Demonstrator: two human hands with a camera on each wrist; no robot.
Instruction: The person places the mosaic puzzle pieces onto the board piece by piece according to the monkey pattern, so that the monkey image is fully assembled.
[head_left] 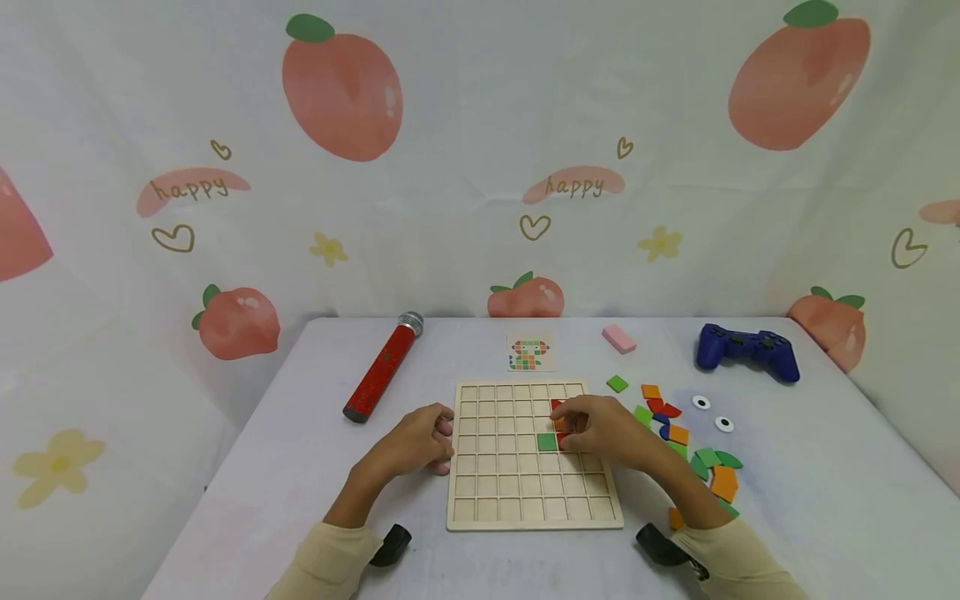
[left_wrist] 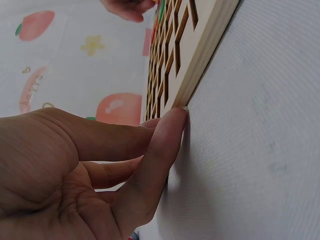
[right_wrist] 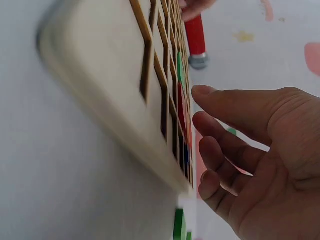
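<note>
A square wooden grid board (head_left: 510, 487) lies flat on the table between the hands. My left hand (head_left: 418, 442) rests at its left edge; in the left wrist view, fingertips (left_wrist: 172, 122) touch the board's side. Over the board's right columns hovers my right hand (head_left: 603, 429), fingers bent and apart. In the right wrist view, I see nothing between its thumb and fingers, a small gap above the tiles. A green square tile (head_left: 547, 442) sits in a cell, beside a red tile (right_wrist: 181, 105). The right hand partly hides the red and orange pieces under it.
Loose coloured pieces (head_left: 723, 483) and two eye discs (head_left: 723, 424) lie right of the board. Behind it are a pattern card (head_left: 531, 354) and a pink block (head_left: 618, 339). A red microphone (head_left: 382, 371) lies left, a blue game controller (head_left: 746, 352) back right.
</note>
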